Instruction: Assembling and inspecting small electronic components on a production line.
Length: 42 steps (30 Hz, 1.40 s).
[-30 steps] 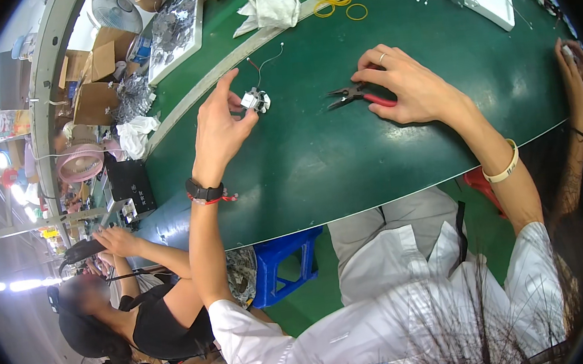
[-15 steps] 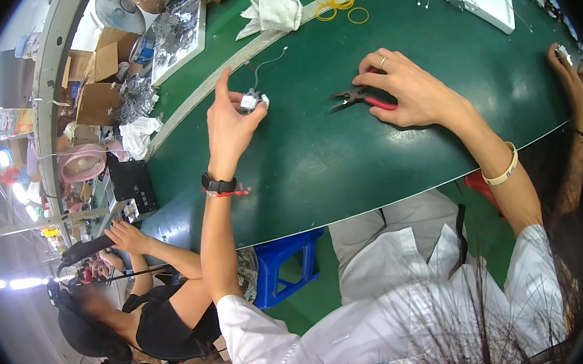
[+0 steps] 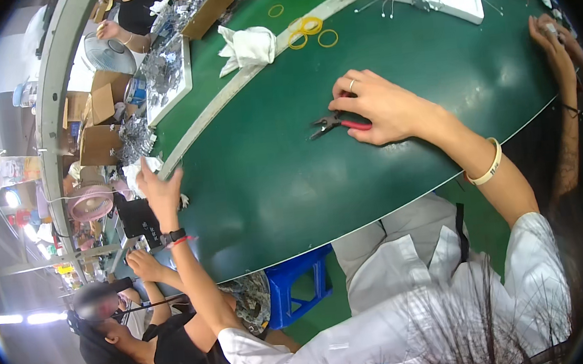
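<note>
My right hand (image 3: 388, 110) is closed on red-handled pliers (image 3: 331, 124), whose dark jaws point left, low over the green tabletop. Far over to the left, my left hand (image 3: 162, 193) reaches toward the table's edge with thumb and forefinger apart and nothing seen between them. A small white piece (image 3: 184, 201) shows right beside this hand, partly hidden; whether it lies on the table cannot be made out. Just beyond the fingertips is a crumpled white cloth (image 3: 144, 173).
A grey raised strip (image 3: 219, 104) curves across the green table (image 3: 284, 182). Beyond lie another white cloth (image 3: 248, 48), yellow rubber bands (image 3: 311, 25) and a white tray (image 3: 459, 1) of small wired parts. Co-workers sit left, right and across. A blue stool (image 3: 299, 289) stands below.
My left hand has swung left and toward me, and the small white wired part is no longer between its fingers. The right hand keeps the pliers; the whole view has shifted slightly.
</note>
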### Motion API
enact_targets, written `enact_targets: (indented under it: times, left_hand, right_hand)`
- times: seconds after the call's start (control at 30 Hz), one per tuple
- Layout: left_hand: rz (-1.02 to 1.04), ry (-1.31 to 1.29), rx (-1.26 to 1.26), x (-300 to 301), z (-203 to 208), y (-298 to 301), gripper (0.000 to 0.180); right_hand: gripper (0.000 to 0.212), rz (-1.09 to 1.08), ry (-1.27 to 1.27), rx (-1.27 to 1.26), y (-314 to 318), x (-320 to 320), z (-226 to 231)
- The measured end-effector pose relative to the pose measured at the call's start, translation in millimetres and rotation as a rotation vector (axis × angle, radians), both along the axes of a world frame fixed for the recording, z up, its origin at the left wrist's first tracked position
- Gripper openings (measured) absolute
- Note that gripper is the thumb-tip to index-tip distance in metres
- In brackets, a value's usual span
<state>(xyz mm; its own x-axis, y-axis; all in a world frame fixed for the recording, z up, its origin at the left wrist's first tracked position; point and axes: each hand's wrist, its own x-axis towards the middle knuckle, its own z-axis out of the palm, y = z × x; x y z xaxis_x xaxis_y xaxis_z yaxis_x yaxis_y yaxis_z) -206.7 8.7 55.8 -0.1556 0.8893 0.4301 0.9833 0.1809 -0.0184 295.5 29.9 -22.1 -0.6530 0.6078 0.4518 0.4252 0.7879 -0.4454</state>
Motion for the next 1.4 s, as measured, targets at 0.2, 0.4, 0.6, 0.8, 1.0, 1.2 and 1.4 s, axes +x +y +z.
enact_targets:
  times: [0.2,0.4,0.6,0.8,1.0,1.2,1.4]
  left_hand:
    - [-0.701,-0.221,0.123,178.0,-3.5,97.2,0.053]
    - [-0.541,-0.367,0.263,213.0,-61.2,150.4,0.016]
    - [-0.524,-0.473,0.281,213.9,-74.2,131.2,0.012]
    - [-0.541,-0.499,0.312,223.0,-86.5,131.9,0.019]
    - [-0.512,-0.58,0.234,200.7,-85.1,129.4,0.014]
    - [-0.552,-0.563,0.226,215.6,-80.7,129.4,0.012]
    - [-0.547,-0.569,0.195,208.2,-87.1,134.7,0.012]
  right_hand:
    - [0.04,0.017,0.023,0.007,-0.3,-2.0,2.1]
    - [0.042,0.025,0.052,-0.02,0.1,-8.2,2.0]
    - [0.042,0.02,-0.004,-0.029,2.9,-2.0,3.2]
    - [0.038,0.017,-0.001,-0.005,-0.1,7.9,0.6]
    - [0.03,0.046,0.075,0.153,12.6,-10.8,-14.2]
    - [0.027,0.03,0.074,0.195,10.9,-8.5,-12.9]
    - [0.024,0.036,0.055,0.332,3.6,-18.6,-12.5]
